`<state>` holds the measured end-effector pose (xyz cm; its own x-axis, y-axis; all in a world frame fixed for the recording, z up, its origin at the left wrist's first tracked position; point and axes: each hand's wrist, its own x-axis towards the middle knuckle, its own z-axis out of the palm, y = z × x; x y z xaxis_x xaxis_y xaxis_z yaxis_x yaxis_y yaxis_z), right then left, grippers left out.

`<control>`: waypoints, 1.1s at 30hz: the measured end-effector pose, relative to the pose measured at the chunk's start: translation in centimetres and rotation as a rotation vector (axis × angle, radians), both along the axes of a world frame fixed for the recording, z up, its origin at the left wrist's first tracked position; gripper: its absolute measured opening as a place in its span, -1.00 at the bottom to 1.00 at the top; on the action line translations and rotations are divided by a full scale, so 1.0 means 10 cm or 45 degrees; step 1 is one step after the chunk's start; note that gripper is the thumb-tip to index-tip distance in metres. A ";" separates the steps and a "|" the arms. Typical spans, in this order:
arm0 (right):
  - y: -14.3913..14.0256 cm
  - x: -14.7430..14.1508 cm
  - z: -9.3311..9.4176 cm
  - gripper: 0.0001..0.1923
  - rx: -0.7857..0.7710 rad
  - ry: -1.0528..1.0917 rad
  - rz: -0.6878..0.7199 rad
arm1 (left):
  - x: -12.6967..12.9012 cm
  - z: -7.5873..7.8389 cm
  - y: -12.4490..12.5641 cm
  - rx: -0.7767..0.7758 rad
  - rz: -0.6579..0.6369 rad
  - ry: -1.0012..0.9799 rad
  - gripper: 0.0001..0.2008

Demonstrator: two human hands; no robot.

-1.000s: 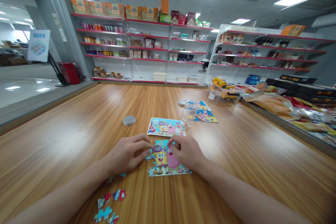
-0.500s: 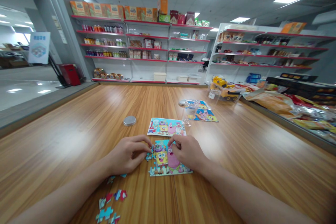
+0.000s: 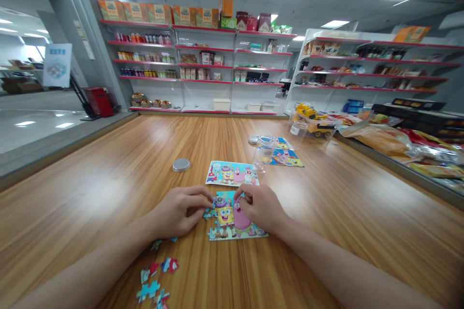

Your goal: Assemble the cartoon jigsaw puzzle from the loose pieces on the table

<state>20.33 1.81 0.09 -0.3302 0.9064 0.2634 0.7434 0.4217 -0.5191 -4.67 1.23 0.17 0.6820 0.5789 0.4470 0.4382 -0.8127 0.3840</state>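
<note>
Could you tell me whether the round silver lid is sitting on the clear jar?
No, the round silver lid lies flat on the wooden table, well left of the open clear jar.

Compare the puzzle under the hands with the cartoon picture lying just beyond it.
The puzzle has a ragged, unfinished left edge; the picture has straight edges all round. Both hands, left hand and right hand, touch the puzzle; the picture lies untouched. Both lie flat and show similar cartoon figures.

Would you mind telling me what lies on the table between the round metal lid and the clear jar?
In the head view, the cartoon picture card lies between the metal lid and the clear jar, nearer the jar.
</note>
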 end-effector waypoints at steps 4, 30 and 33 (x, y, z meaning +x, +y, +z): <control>0.00 0.00 0.00 -0.76 -0.005 -0.002 0.004 | 0.00 0.00 0.00 -0.016 0.008 0.008 -0.75; 0.01 0.00 -0.03 -0.77 0.006 0.007 0.001 | 0.00 0.01 0.01 -0.039 -0.054 0.001 -0.74; 0.01 0.00 -0.03 -0.78 0.011 0.005 0.005 | 0.01 0.03 0.01 -0.045 -0.068 -0.007 -0.75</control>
